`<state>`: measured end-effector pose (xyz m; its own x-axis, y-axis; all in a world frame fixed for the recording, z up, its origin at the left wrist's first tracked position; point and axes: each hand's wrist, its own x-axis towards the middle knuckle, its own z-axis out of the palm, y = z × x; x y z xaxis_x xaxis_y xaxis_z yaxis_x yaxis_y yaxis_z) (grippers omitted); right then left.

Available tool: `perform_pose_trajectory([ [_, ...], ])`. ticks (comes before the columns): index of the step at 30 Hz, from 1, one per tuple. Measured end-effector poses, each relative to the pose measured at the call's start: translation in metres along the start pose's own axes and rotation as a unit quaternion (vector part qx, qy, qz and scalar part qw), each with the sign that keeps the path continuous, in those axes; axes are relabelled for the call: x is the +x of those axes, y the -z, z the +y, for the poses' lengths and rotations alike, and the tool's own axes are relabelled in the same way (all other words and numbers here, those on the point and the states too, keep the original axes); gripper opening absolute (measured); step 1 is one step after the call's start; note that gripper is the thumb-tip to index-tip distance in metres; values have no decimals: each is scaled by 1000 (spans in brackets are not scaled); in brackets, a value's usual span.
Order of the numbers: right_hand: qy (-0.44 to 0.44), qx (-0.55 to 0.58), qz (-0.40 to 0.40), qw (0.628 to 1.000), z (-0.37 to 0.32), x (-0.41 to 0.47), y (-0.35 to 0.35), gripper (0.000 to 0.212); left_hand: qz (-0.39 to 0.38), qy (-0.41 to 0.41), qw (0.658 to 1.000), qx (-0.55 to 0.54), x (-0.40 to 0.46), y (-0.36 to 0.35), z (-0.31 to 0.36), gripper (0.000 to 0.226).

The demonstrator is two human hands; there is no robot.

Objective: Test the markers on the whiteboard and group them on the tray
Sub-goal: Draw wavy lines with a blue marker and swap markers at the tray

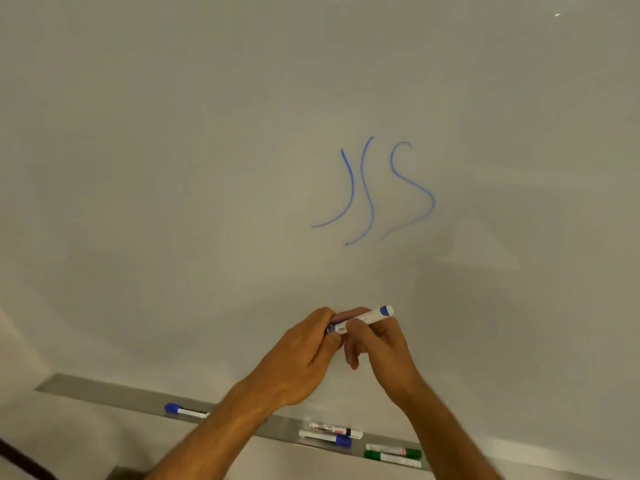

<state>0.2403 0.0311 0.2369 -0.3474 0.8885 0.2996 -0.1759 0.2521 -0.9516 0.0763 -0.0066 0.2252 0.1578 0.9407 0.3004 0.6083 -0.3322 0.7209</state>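
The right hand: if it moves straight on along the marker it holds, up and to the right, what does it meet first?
Probably the whiteboard itself: the right hand and its marker are just before bare board; depth is unclear.

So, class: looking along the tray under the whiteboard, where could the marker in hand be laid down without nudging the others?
Bare tray lies left of the lone blue marker. Another stretch lies between it and the marker pair, though the left forearm crosses it. Crowded: the right end, where the pair and green markers sit close.

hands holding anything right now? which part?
Both grip one blue marker. The left hand pinches its left end, cap or tip hidden under the fingers. The right hand holds the barrel mid-length; the blue right end sticks out free.
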Motion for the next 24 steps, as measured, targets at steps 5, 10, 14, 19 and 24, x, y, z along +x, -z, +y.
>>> perform_pose_trajectory([
  [5,83,12,11,996,-10,14,-17,30,13,-77,994,79,10,24,0,59],
  [10,168,-7,50,985,-34,39,-51,26,59,-138,987,59,26,76,3,53],
  [14,256,-13,124,959,-68,57,-81,23,151,-158,967,132,42,144,-10,27],
  [19,327,-114,200,916,-109,96,-110,15,372,-326,836,240,90,247,-16,32],
  [24,427,-282,243,824,-115,140,-143,17,388,-342,776,361,140,310,-32,41],
])
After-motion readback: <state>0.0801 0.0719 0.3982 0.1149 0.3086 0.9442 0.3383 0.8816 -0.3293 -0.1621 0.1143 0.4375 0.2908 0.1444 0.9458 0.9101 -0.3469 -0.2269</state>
